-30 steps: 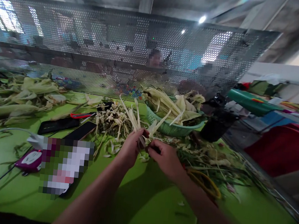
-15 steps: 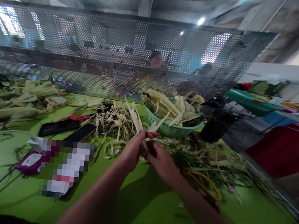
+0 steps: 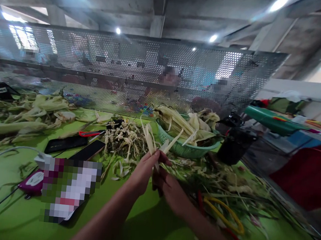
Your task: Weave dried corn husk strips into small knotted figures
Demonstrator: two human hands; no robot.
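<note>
Pale corn husk strips [image 3: 150,139] fan upward from my left hand [image 3: 144,168], whose thumb and fingers pinch them near their lower end. Just below and to the right, my right hand [image 3: 168,187] has its fingers curled around the bottom of the same bundle; its fingertips are partly hidden. Behind the hands stands a green plastic basket [image 3: 193,151] heaped with dry corn husks [image 3: 174,121]. A pile of small knotted husk pieces [image 3: 124,137] lies to the left of the strips.
Loose husks [image 3: 39,109] cover the far left. Phones [image 3: 88,151], a red cutter [image 3: 87,133] and a purple power strip [image 3: 32,183] lie left. Yellow-handled scissors [image 3: 225,214] and green scraps are right, near a black container [image 3: 235,145]. A perforated metal screen [image 3: 120,66] stands behind.
The view has tilted up, so things sit lower in the picture. My right hand has slid down slightly along the husk bundle; my left hand keeps its pinch.
</note>
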